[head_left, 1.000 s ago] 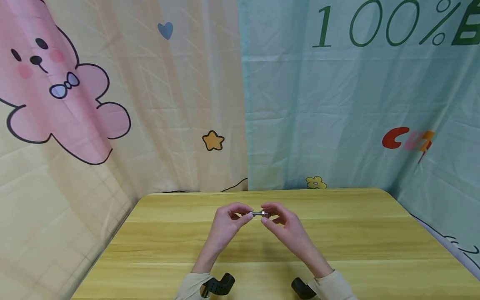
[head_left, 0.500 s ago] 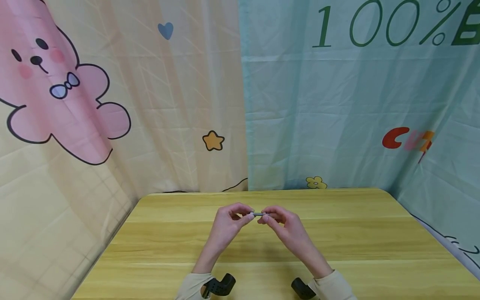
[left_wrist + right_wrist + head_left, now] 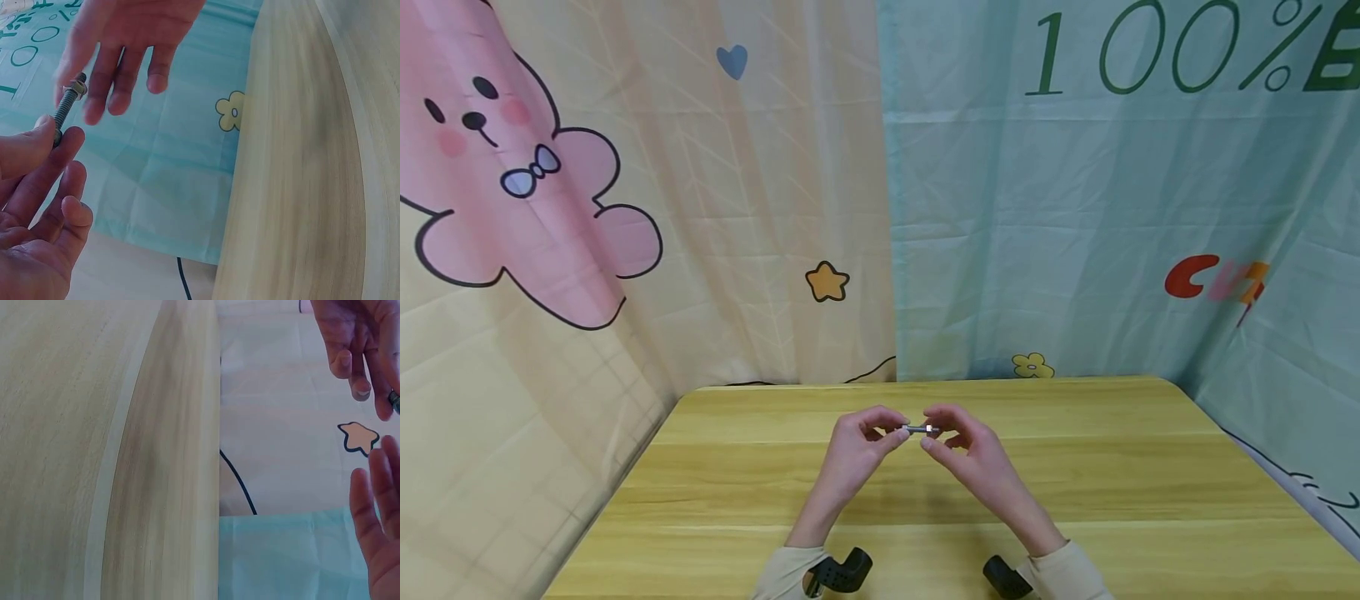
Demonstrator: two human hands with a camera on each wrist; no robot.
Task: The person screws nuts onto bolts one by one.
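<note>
A threaded metal bolt point(image 3: 64, 112) is pinched near its head between the thumb and index finger of my left hand point(image 3: 856, 446). It lies roughly level above the table in the head view, pointing right. A hex nut point(image 3: 76, 89) sits on the shank, with a short piece of thread showing beyond it. Around that nut end, my right hand point(image 3: 970, 454) has its thumb and index finger parted, the nut point(image 3: 929, 429) in the gap between them. In the right wrist view only the edge of the right hand point(image 3: 384, 519) shows, its fingers extended.
A wooden table point(image 3: 737, 492) lies beneath both hands. Printed curtains stand behind it, cream point(image 3: 760, 208) on the left and blue-green point(image 3: 1037, 208) on the right. Each wrist carries a black camera mount, one on the left point(image 3: 844, 570) and one on the right point(image 3: 1006, 577).
Half a second ago the right thumb and index finger pinched the nut; now they are parted from it, as they were a second ago. The left hand keeps its grip on the bolt.
</note>
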